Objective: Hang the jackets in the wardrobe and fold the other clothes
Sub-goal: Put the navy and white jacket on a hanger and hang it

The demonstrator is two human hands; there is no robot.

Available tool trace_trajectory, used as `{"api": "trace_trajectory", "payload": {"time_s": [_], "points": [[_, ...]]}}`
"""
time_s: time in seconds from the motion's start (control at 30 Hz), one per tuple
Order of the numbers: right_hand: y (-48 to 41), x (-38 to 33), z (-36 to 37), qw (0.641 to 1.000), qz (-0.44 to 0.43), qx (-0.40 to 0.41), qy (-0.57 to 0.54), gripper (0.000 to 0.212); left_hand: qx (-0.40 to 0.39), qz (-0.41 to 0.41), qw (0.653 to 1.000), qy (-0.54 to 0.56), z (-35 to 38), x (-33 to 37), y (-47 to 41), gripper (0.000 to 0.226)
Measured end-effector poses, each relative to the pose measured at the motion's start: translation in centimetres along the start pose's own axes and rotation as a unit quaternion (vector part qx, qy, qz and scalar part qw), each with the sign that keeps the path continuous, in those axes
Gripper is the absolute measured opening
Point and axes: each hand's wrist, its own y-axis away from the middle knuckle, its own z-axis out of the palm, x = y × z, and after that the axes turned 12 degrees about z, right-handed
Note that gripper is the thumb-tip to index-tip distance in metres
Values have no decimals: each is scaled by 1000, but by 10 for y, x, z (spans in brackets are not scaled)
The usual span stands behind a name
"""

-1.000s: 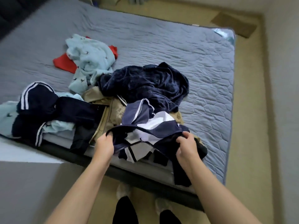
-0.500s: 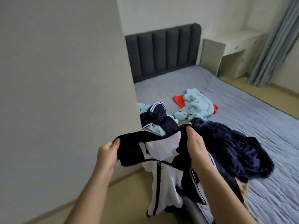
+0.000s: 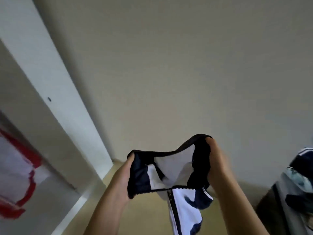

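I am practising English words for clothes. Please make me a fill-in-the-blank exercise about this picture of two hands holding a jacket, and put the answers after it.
1. The left hand and the right hand hold up the jacket by its dark ___.
2. The panel beside the zipper is ___ with navy patches.
3. At the left edge of the view, the blurred white garment has ___ trim.

Answers: collar; white; red
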Motion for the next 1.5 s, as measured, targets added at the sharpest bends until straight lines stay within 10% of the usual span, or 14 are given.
{"api": "trace_trajectory", "payload": {"time_s": [0.27, 0.6, 0.93, 1.27, 1.5], "points": [[12, 84, 208, 976, 49, -188, 99, 37, 125, 125, 972, 152, -197, 72, 34, 26], [15, 194, 453, 874, 165, -385, 245, 21, 400, 265, 847, 229, -353, 123, 39, 55], [61, 299, 630, 756, 232, -501, 353, 19, 550, 332, 724, 251, -473, 170, 64, 37], [132, 415, 795, 473, -39, -660, 582, 8, 504, 375, 710, 319, -640, 224, 94, 55], [235, 515, 904, 487, -90, -660, 566, 26, 483, 349, 731, 333, -731, 256, 117, 46]]}}
